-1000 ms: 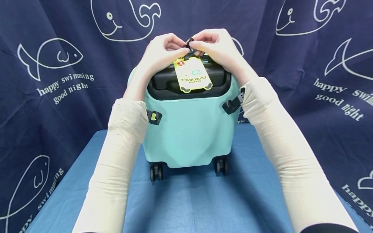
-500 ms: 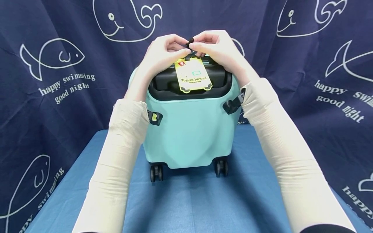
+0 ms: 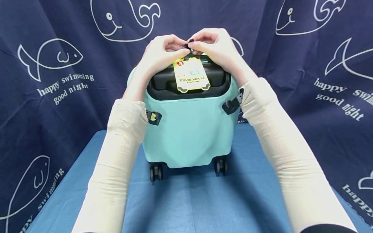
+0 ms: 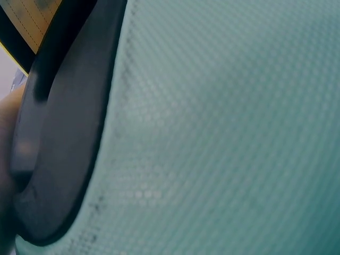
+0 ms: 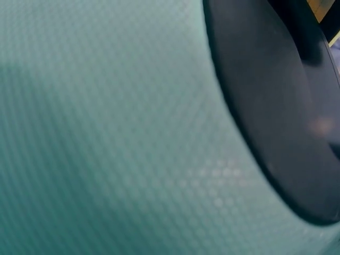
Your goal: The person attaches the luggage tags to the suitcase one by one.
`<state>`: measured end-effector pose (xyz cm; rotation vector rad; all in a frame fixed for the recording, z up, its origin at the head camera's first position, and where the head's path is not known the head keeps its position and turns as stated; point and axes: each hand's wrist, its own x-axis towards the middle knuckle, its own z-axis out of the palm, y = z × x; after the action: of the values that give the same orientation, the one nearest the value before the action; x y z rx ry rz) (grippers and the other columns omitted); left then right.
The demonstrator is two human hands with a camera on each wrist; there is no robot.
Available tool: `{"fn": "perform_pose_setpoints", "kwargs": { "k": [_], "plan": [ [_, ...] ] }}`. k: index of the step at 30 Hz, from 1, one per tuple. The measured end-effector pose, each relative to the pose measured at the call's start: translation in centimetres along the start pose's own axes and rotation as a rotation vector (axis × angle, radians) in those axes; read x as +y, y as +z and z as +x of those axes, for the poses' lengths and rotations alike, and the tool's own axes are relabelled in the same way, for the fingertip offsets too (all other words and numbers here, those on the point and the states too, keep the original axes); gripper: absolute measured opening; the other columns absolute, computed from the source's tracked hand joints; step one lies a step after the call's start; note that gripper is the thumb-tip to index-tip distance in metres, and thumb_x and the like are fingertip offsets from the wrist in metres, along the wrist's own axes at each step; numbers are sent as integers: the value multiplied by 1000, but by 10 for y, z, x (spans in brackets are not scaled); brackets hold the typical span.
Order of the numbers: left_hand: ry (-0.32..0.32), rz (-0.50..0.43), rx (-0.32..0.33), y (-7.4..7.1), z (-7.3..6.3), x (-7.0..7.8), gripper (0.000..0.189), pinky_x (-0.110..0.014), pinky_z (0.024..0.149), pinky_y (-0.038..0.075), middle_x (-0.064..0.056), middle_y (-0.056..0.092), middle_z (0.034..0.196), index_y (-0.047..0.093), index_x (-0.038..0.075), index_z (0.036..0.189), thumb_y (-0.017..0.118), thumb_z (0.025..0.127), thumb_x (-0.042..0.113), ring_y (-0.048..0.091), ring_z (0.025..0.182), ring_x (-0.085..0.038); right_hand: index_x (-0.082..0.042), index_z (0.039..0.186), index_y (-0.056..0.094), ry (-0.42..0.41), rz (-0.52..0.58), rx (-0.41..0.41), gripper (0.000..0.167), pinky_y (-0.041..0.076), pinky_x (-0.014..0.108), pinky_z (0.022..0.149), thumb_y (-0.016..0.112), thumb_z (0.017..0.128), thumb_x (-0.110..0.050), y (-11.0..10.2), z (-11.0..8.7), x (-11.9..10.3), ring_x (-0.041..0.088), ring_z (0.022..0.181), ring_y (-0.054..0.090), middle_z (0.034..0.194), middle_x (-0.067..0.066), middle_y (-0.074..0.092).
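In the head view, at twelve o'clock, the left hand and right hand hold the strap in closed pinches; the tag hangs at its six o'clock, before the suitcase. The left wrist view has the black panel at nine o'clock; the right, at two.

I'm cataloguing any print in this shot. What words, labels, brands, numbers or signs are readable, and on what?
"Travel World": the yellow tag; the line beneath it is too small to read surely.
"happy swimming" / "good night": the navy curtain, repeated, some copies cut off or partly hidden.
No number or brand is readable; the suitcase shows no legible text. The wrist views show none either.
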<state>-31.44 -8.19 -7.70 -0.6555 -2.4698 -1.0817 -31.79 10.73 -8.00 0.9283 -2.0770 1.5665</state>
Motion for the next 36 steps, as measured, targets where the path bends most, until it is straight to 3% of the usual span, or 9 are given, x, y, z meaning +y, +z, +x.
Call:
{"fn": "perform_pose_setpoints", "kwargs": {
  "k": [8, 22, 27, 30, 36],
  "plan": [
    [20, -14, -16, 1, 2, 0, 36, -16, 87, 42, 2, 69, 111, 65, 17, 115, 68, 84, 36, 63, 97, -3, -6, 88, 69, 23, -2, 22, 6, 48, 20, 68, 70, 83, -10, -1, 0, 0, 11, 65, 60, 70, 0, 66],
    [26, -5, -25, 1, 2, 0, 36, -16, 85, 43, -1, 69, 111, 65, 14, 116, 67, 86, 32, 63, 93, -2, 5, 95, 63, 1, -5, 18, 15, 49, 20, 67, 65, 86, -7, 1, 1, 0, 11, 65, 60, 73, 1, 64],
    [33, -14, -27, 0, 2, -2, 36, -16, 85, 43, -2, 69, 112, 64, 13, 117, 67, 86, 30, 63, 93, -2, -5, 87, 66, 4, 21, 22, 2, 49, 20, 66, 65, 86, -6, 2, 2, 0, 11, 64, 61, 72, 1, 65],
    [38, -14, -27, 1, 2, -1, 35, -16, 85, 44, -2, 69, 111, 65, 13, 117, 66, 86, 29, 63, 93, -3, -9, 82, 65, 7, 31, 23, 5, 50, 20, 66, 65, 86, -6, 2, 2, 0, 12, 64, 61, 71, 2, 65],
    [20, -11, -27, 1, 3, -1, 35, -16, 84, 43, -2, 69, 111, 65, 13, 117, 67, 86, 30, 63, 94, -2, -8, 82, 63, 19, 32, 21, 5, 50, 20, 66, 65, 86, -6, 2, 3, 0, 12, 65, 61, 70, 2, 65]
  ]
}}
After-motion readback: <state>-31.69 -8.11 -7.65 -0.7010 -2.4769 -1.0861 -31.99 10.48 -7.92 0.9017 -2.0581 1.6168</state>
